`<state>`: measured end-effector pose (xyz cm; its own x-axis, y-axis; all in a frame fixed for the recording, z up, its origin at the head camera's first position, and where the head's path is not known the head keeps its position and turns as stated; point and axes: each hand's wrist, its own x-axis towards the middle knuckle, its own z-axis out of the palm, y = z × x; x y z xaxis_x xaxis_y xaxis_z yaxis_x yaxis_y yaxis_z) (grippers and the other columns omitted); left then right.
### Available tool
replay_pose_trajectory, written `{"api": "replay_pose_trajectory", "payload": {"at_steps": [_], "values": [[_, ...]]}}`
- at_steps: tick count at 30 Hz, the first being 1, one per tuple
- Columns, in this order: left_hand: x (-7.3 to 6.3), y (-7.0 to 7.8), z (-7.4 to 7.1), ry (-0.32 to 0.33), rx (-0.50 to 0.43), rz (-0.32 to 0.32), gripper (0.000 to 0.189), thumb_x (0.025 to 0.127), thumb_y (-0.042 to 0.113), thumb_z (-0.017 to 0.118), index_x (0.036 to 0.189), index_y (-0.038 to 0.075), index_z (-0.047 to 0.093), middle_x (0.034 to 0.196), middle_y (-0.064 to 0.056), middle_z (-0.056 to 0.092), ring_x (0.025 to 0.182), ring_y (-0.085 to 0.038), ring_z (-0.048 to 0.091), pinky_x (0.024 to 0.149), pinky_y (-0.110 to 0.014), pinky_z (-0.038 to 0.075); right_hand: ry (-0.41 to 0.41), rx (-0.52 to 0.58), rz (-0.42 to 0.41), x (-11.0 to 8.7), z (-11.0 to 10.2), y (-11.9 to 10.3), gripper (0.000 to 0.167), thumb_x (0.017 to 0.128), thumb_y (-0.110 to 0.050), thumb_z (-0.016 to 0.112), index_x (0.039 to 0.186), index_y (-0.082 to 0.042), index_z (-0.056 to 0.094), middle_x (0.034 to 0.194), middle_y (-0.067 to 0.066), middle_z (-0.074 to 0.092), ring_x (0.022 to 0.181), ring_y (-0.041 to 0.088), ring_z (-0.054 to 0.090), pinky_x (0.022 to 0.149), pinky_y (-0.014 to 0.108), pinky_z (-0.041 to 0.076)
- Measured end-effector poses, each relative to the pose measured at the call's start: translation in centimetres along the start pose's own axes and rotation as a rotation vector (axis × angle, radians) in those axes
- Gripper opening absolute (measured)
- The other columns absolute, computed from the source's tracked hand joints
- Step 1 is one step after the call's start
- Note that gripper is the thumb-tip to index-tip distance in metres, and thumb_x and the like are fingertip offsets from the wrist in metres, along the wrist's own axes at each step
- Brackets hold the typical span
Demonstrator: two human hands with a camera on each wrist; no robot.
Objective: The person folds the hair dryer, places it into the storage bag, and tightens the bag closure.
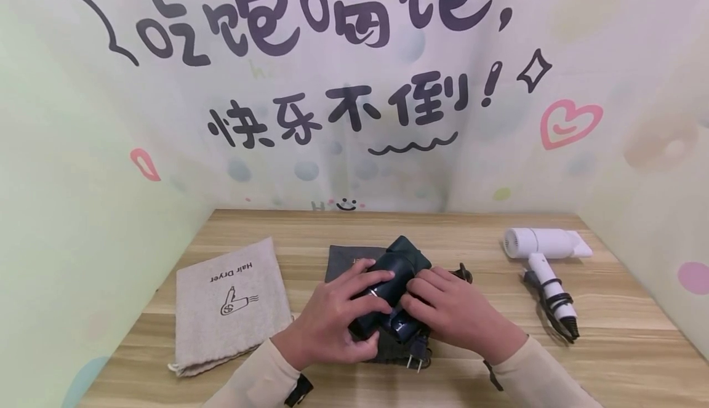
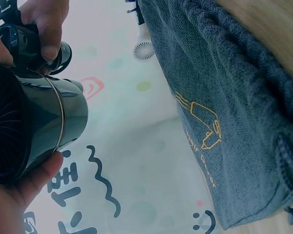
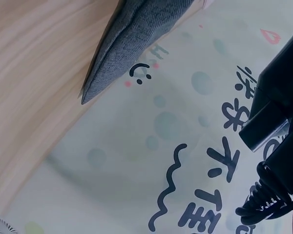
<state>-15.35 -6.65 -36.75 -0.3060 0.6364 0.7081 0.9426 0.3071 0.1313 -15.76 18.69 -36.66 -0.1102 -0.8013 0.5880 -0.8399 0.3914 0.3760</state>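
Note:
A dark green hair dryer (image 1: 394, 271) is held above the table between both hands. My left hand (image 1: 338, 312) grips its barrel (image 2: 71, 109), fingers over the top and thumb underneath. At its folded handle is my right hand (image 1: 456, 309), with fingers curled round it; the left wrist view shows that thumb on the handle. The dryer's black cord is bundled there, and a two-pin plug (image 1: 418, 359) hangs below. Underneath lies a dark grey drawstring pouch (image 1: 343, 259) with a yellow hair dryer drawing, partly hidden by the hands and dryer.
On the left lies a beige cloth pouch (image 1: 232, 334) printed "Hair Dryer". A white hair dryer (image 1: 545, 244) rests at the right, its black cord (image 1: 556, 297) wrapped about the handle. Behind the wooden table (image 1: 471, 226) hangs a printed white curtain (image 1: 310, 143).

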Motion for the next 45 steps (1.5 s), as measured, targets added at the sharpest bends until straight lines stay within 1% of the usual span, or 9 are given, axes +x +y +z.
{"api": "replay_pose_trajectory", "payload": {"at_steps": [6,17,26,28,31,33,38,41,45], "values": [[0.1,0.0,0.1,0.002,0.0,-0.005,0.032,0.067,0.02,0.074,0.098,0.022,0.066,0.138,-0.002,0.055,0.128,-0.033,0.051,0.086,-0.039,0.055,0.004,0.013,0.006,0.0,0.0,0.2,0.029,0.107,-0.021,0.033,0.104,-0.007,0.059,0.099,0.005,0.057,0.089,0.024,0.055,0.077,0.04,0.049],[0.7,0.1,-0.2,0.004,0.024,0.065,0.031,0.066,0.019,0.073,0.097,0.02,0.067,0.135,-0.003,0.058,0.128,-0.032,0.052,0.091,-0.037,0.053,0.112,-0.032,-0.035,0.4,0.3,0.3,0.022,0.107,-0.015,0.041,0.097,-0.008,0.059,0.095,0.005,0.058,0.086,0.024,0.056,0.08,0.041,0.049],[0.9,-0.5,-0.8,0.01,-0.023,0.06,0.032,0.068,0.017,0.073,0.099,0.017,0.07,0.135,-0.008,0.059,0.129,-0.034,0.051,0.1,-0.041,0.047,0.078,-0.013,0.003,0.6,-0.1,0.5,0.023,0.106,-0.02,0.041,0.102,-0.008,0.061,0.1,0.006,0.06,0.089,0.026,0.057,0.083,0.043,0.048],[0.8,-0.6,-0.8,0.011,-0.036,0.054,0.032,0.068,0.016,0.073,0.1,0.017,0.07,0.135,-0.008,0.059,0.13,-0.035,0.05,0.101,-0.042,0.047,0.051,0.0,0.005,0.4,-0.3,0.7,0.015,0.097,-0.02,0.058,0.106,-0.009,0.062,0.103,0.007,0.061,0.092,0.026,0.058,0.085,0.045,0.048],[0.6,-0.7,-0.9,0.011,-0.047,0.05,0.032,0.068,0.016,0.074,0.1,0.017,0.071,0.135,-0.008,0.059,0.13,-0.035,0.051,0.101,-0.043,0.047,0.001,0.023,0.006,-0.1,-0.8,0.9,0.043,0.076,-0.024,0.082,0.113,-0.011,0.064,0.109,0.007,0.062,0.097,0.027,0.059,0.086,0.046,0.047],[0.5,-0.7,-0.8,0.01,-0.046,0.055,0.033,0.068,0.016,0.074,0.1,0.017,0.071,0.134,-0.008,0.059,0.129,-0.035,0.051,0.101,-0.043,0.047,-0.039,0.027,0.002,-0.4,-1.1,1.0,0.06,0.064,-0.024,0.087,0.118,-0.012,0.065,0.112,0.007,0.062,0.099,0.027,0.059,0.085,0.045,0.048],[0.1,-1.0,-0.6,-0.008,-0.054,0.089,0.033,0.069,0.016,0.072,0.101,0.016,0.07,0.133,-0.008,0.06,0.129,-0.035,0.051,0.103,-0.043,0.045,-0.134,0.027,-0.021,-0.9,-1.5,0.9,0.036,0.09,-0.025,0.056,0.124,-0.016,0.064,0.115,0.006,0.062,0.102,0.025,0.059,0.086,0.043,0.049],[-0.1,-1.2,-0.6,-0.029,-0.071,0.102,0.032,0.07,0.016,0.072,0.102,0.016,0.07,0.132,-0.008,0.06,0.13,-0.035,0.051,0.104,-0.043,0.044,-0.167,0.012,-0.04,-1.1,-1.4,0.8,0.038,0.103,-0.028,0.036,0.126,-0.017,0.063,0.114,0.005,0.062,0.103,0.024,0.06,0.086,0.042,0.05],[-0.4,-1.5,-0.6,-0.059,-0.069,0.106,0.031,0.072,0.017,0.072,0.103,0.016,0.07,0.133,-0.008,0.059,0.131,-0.035,0.049,0.105,-0.042,0.043,-0.211,-0.019,-0.058,-1.2,-1.3,0.6,0.04,0.109,-0.026,0.027,0.128,-0.018,0.062,0.114,0.003,0.062,0.103,0.022,0.059,0.086,0.04,0.05]]}}
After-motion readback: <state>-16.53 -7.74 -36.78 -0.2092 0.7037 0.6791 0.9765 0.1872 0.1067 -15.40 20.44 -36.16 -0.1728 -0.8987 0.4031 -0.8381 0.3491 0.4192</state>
